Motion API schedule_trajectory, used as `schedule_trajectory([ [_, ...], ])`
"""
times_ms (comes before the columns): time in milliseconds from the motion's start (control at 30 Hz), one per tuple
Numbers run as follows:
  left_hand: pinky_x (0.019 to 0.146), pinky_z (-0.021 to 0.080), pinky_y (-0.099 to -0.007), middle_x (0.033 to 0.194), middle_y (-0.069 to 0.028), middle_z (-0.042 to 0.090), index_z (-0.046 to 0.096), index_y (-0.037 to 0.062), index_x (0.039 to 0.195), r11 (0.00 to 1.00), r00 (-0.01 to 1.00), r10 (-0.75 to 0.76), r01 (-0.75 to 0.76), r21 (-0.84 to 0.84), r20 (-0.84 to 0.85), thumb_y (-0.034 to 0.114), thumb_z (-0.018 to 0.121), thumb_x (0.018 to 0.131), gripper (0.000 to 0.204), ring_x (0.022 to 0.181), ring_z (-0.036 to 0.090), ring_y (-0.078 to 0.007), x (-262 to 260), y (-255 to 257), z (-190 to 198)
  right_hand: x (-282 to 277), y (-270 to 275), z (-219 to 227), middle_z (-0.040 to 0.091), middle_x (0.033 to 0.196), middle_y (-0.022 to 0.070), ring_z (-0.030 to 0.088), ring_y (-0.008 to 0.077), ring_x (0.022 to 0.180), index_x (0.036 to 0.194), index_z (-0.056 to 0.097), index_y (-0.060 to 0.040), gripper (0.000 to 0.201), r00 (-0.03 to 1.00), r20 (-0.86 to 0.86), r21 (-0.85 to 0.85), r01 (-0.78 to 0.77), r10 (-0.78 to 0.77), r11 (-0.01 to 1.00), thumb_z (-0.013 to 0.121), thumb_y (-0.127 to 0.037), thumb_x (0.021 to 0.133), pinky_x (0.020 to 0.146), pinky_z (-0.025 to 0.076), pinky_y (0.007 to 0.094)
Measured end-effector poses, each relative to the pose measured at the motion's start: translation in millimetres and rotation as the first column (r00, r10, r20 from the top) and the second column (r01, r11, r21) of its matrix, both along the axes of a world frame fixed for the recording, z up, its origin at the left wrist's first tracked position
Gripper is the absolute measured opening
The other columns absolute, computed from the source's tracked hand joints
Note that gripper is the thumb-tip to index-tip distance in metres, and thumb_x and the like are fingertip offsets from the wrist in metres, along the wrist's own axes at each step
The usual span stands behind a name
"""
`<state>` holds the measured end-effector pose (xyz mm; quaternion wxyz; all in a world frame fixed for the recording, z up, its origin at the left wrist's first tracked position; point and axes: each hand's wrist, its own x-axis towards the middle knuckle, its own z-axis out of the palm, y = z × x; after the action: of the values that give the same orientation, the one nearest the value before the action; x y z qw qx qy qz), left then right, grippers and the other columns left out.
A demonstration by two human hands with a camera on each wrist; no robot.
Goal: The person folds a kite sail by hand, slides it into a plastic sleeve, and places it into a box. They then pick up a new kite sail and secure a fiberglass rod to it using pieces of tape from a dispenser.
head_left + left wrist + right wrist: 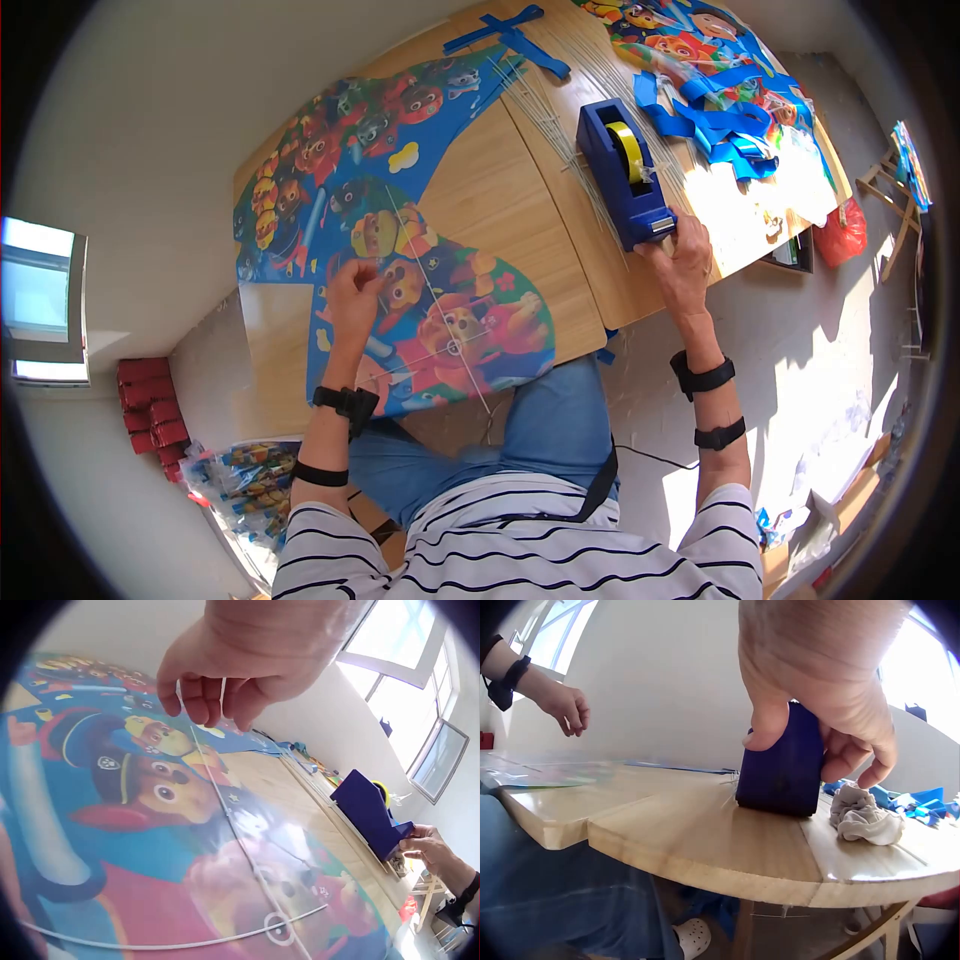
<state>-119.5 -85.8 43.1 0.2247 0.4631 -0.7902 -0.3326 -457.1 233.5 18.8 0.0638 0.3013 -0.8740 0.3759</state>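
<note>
A printed sheet with cartoon dogs (330, 215) lies on the wooden table, crossed by thin white rods (430, 275) that meet at a small white ring (453, 347). Above the sheet hangs my left hand (355, 305), its fingers loosely bent; nothing shows between them in the left wrist view (240, 667). My right hand (685, 262) grips the near end of a dark blue tape dispenser (618, 185) with a yellow core, thumb on one side and fingers on the other. The right wrist view has the dispenser (780, 769) standing on the tabletop under that hand (825, 682).
Several loose white rods (550, 120) lie beyond the dispenser. Blue ribbon (715, 120) is heaped on another printed sheet (670, 45) at the right, with more ribbon (515, 38) at the far edge. A crumpled pale cloth (862, 817) sits beside the dispenser, near the table's edge.
</note>
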Motion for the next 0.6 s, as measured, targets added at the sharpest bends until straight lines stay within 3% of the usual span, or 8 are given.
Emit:
schedule_trajectory([
  [100,0.075,0.055,-0.027,0.089,-0.0049,0.071,0.069,-0.0011,0.1,0.999,0.989,0.028,-0.023,-0.032,0.144,-0.001,0.075,0.083,0.018,0.082,0.067,-0.0115,27,9,-11,-1,-3,5,0.067,0.108,0.0152,0.06,0.0349,0.106,0.122,0.065,0.0005,0.062,0.999,0.039,0.039,0.011,-0.013,0.999,0.083,-0.019,0.066,0.094,0.046,0.0449],
  [200,0.073,0.054,-0.0308,0.085,-0.0098,0.072,0.068,-0.0017,0.097,0.987,1.0,0.023,-0.022,0.159,-0.011,0.004,0.079,0.08,0.021,0.078,0.068,-0.0164,23,26,-22,-5,-12,7,0.07,0.106,0.0141,0.062,0.0337,0.105,0.118,0.067,-0.001,0.057,1.0,0.019,0.036,0.017,-0.017,0.999,0.083,-0.021,0.067,0.091,0.046,0.045],
  [400,0.072,0.054,-0.031,0.085,-0.0088,0.072,0.069,-0.0021,0.097,0.99,0.999,0.011,-0.016,0.139,0.036,0.003,0.076,0.082,0.017,0.08,0.069,-0.0159,0,45,-33,-26,-30,11,0.072,0.104,0.012,0.065,0.0313,0.105,0.114,0.071,-0.0049,0.053,1.0,-0.02,0.101,0.016,-0.014,0.995,0.083,-0.027,0.068,0.085,0.045,0.0479],
  [500,0.072,0.054,-0.0308,0.084,-0.008,0.072,0.069,-0.0017,0.097,0.988,0.999,0.016,-0.01,0.152,-0.039,0.003,0.076,0.082,0.017,0.077,0.069,-0.0153,-7,46,-35,-37,-45,19,0.072,0.105,0.0123,0.065,0.0322,0.106,0.111,0.07,-0.0053,0.052,0.995,-0.004,0.262,0.101,-0.104,0.96,0.085,-0.028,0.068,0.084,0.045,0.0504],
  [567,0.071,0.054,-0.0304,0.083,-0.0082,0.072,0.069,-0.0018,0.096,0.984,0.996,0.015,0.0,0.181,-0.085,0.003,0.076,0.082,0.018,0.076,0.068,-0.0151,-5,45,-37,-24,-47,27,0.071,0.101,0.0131,0.065,0.0342,0.101,0.107,0.067,-0.004,0.046,0.964,-0.14,0.255,0.256,-0.226,0.933,0.085,-0.026,0.07,0.084,0.046,0.0504],
  [600,0.071,0.054,-0.0302,0.082,-0.0083,0.072,0.069,-0.0018,0.096,0.981,0.995,0.026,-0.007,0.195,-0.1,0.004,0.077,0.081,0.018,0.075,0.068,-0.015,-3,43,-37,-13,-46,26,0.07,0.1,0.0138,0.065,0.0345,0.097,0.103,0.066,-0.004,0.042,0.957,-0.186,0.19,0.258,-0.223,0.947,0.084,-0.025,0.071,0.083,0.047,0.0493],
])
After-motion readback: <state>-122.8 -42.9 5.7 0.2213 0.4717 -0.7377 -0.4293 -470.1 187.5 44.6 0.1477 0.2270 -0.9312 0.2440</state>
